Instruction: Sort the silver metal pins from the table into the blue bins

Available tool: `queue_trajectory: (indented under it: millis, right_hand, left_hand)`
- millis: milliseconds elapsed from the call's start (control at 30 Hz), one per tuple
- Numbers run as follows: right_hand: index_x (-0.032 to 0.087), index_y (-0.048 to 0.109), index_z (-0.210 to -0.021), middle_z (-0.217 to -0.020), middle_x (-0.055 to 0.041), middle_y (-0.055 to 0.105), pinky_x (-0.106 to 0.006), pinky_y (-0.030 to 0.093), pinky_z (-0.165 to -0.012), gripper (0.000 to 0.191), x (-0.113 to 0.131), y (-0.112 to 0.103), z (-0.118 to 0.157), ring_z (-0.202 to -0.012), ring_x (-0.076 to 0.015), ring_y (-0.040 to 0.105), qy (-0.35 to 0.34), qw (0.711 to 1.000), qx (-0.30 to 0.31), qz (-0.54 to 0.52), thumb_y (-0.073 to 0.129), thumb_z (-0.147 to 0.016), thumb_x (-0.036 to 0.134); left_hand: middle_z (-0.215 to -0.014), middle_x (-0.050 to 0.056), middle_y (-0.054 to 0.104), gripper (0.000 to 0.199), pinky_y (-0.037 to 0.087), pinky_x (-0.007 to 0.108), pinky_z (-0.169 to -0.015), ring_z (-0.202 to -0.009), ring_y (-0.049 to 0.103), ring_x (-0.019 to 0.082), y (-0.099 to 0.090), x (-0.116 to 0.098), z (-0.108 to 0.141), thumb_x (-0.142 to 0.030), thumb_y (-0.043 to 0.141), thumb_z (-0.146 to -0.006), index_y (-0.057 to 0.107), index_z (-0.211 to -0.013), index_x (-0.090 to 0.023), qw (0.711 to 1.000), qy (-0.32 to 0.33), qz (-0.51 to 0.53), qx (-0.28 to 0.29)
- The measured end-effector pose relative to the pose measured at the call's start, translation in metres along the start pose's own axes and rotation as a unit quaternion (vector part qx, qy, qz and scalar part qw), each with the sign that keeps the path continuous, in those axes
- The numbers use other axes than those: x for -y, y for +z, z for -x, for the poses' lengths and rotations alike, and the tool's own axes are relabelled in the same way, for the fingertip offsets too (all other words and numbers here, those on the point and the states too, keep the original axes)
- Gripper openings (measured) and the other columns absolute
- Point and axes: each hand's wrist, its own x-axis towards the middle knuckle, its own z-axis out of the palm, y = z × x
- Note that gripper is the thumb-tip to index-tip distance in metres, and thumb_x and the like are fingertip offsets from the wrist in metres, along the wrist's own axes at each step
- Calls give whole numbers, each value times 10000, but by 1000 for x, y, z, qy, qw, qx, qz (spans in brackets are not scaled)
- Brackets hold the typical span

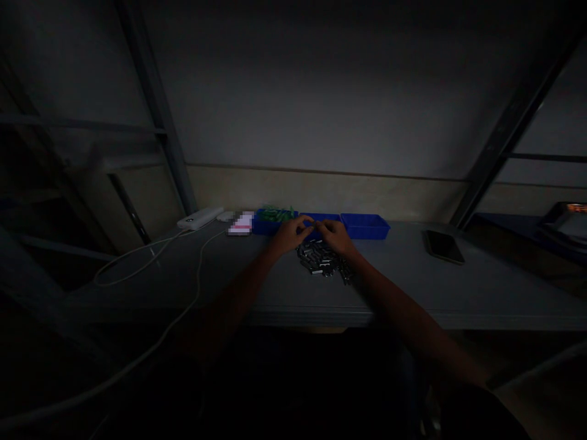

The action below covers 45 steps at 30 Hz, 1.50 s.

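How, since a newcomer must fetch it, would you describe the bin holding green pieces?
Find the grey table. Along its back, three blue bins stand in a row. Take the leftmost bin, the only one with green pieces showing above its rim.

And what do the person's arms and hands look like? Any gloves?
No gloves: the bare left hand and bare right hand show no watch. Both bare forearms narrow toward the wrists, and a plain black-looking sleeve starts near the right elbow. It's too dark to see markings.
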Motion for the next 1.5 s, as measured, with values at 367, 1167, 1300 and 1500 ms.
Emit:
queue_trajectory:
  millis: [367, 1167, 1300, 1500]
  right_hand:
    - [166, 658, -934, -784, -46, 658, -237, 384, -639, 329, -6, -7, -1, -663, -135, 554, -19, 981, -20, 194, 450, -845, 405]
    - [186, 639, -1056, -1044, -134, 584, -348, 401, -851, 369, -37, -36, -2, -1023, -251, 504, 84, 933, -115, 331, 400, -847, 373]
    - [216, 509, -1232, -1198, -113, 560, -465, 319, -934, 510, -42, -45, -2, -1137, -286, 453, 99, 933, -86, 336, 414, -832, 520]
    - [227, 530, -1211, -1121, -108, 629, -485, 283, -944, 537, -52, -55, -4, -1078, -281, 538, 124, 928, 18, 350, 427, -814, 573]
  left_hand:
    - [-725, 34, 657, 268, 440, 249, -612, -640, 585, 146, -10, 9, -3, -194, 486, -776, 626, -997, -136, 990, -82, -43, 103]
    - [-805, 52, 689, 138, 445, 259, -684, -762, 618, 177, -7, 26, -2, -207, 505, -756, 639, -758, -173, 988, -50, -74, 125]
    - [-848, 67, 690, 163, 449, 272, -723, -803, 615, 182, -4, 22, -3, -191, 484, -773, 643, -790, -155, 988, -37, -84, 122]
    - [-880, 64, 689, 182, 453, 309, -785, -846, 615, 186, -1, 17, -4, -155, 463, -788, 642, -814, -161, 993, -15, -81, 86]
